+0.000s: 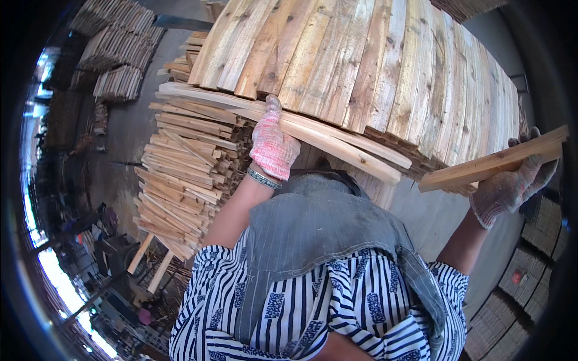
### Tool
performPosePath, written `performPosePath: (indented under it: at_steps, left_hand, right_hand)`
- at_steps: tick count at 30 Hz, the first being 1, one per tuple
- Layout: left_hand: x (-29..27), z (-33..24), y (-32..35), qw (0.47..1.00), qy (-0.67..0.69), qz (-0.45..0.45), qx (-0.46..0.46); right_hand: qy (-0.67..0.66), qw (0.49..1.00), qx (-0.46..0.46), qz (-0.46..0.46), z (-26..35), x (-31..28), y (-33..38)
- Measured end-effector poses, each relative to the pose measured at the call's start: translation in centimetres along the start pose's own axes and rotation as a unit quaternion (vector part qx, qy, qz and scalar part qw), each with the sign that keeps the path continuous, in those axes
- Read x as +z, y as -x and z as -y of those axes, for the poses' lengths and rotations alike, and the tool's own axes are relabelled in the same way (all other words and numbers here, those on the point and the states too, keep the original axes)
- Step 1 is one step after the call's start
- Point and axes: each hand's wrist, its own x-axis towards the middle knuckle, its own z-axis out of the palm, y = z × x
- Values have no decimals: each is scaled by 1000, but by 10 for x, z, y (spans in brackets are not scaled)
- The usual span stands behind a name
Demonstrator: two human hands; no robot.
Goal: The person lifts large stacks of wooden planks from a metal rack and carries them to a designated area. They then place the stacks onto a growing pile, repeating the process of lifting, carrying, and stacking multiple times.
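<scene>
My left hand [273,146], in a pink-stained white knit glove, grips long wooden slats [346,153] near their middle. Its thumb points up over their far edge. The slats lie crosswise along the near edge of a broad layer of planks [361,66], laid side by side. On the right, a short, thick wooden board [490,161] is held by my right hand [506,194], also gloved. That board tilts up to the right beside the planks' right near corner. Where the fingers wrap under the slats is hidden.
A heap of loose wooden sticks [180,174] stands to my left, some ends jutting out low. Bundled stacks of slats [123,48] stand at the far left. More stacked wood bundles [521,274] lie on the floor at the right. A grey apron [325,231] covers my front.
</scene>
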Motion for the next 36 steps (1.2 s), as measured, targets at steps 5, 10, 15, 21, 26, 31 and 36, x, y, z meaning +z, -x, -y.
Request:
performPosePath:
  at_steps: [5, 10, 15, 21, 26, 31, 36]
  left_hand:
    - [-9, 9, 24, 996, 68, 51, -40]
    - [-7, 29, 26, 941, -298, 66, 147]
    - [-18, 63, -25, 967, -214, 52, 130]
    - [8, 46, 37, 996, -81, -5, 39]
    - [-34, 123, -57, 690, -592, -29, 416]
    - [-10, 68, 10, 605, -732, 35, 312]
    - [-15, 92, 9, 983, 33, 51, 175]
  right_hand:
    - [-70, 996, 29, 38, -33, -6, -23]
    - [-82, 994, 6, 77, -14, 6, -19]
    - [-96, 990, 26, 96, -3, 19, -20]
    - [-73, 989, 43, 123, -3, 27, -21]
    - [-92, 984, 50, 147, 3, 38, -16]
    - [-103, 979, 94, 150, -9, 44, -18]
    - [-108, 967, 106, 206, -9, 43, -20]
